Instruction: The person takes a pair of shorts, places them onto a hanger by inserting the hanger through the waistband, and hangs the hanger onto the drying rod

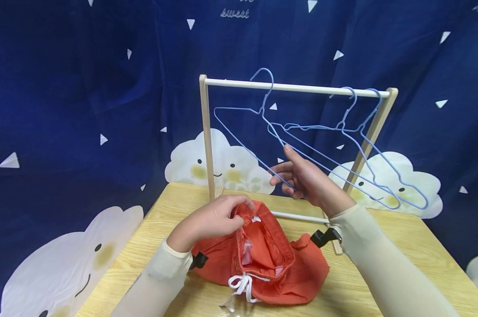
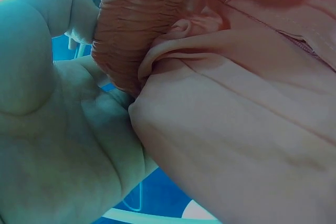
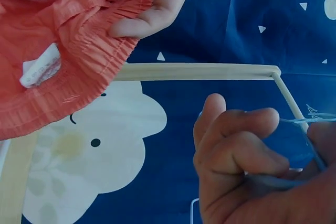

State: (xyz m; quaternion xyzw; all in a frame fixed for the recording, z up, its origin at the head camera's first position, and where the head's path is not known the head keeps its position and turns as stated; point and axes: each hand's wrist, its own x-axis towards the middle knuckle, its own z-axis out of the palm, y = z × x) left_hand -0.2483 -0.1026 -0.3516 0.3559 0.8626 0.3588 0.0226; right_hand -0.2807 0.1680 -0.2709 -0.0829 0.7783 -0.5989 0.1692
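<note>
Red shorts (image 1: 306, 279) with an elastic waistband and a white drawstring lie on the table, the waist opening facing up. My left hand (image 1: 219, 219) grips the waistband at its far left edge, and in the left wrist view the gathered waistband (image 2: 139, 19) sits between thumb and fingers. My right hand (image 1: 312, 182) holds the right end of a blue wire hanger (image 1: 235, 108), its fingers curled about the wires. That hanger's hook is over the rack's rail, and the hanger slants toward me. In the right wrist view, a white label (image 3: 41, 66) shows inside the shorts.
A small wooden rack with a white rail (image 1: 306, 88) stands on the wooden table (image 1: 405, 264). Two more blue hangers (image 1: 355, 103) hang at the rail's right end, their lower wires close to my right hand. Behind is a dark blue curtain (image 1: 84, 88) with clouds and triangles.
</note>
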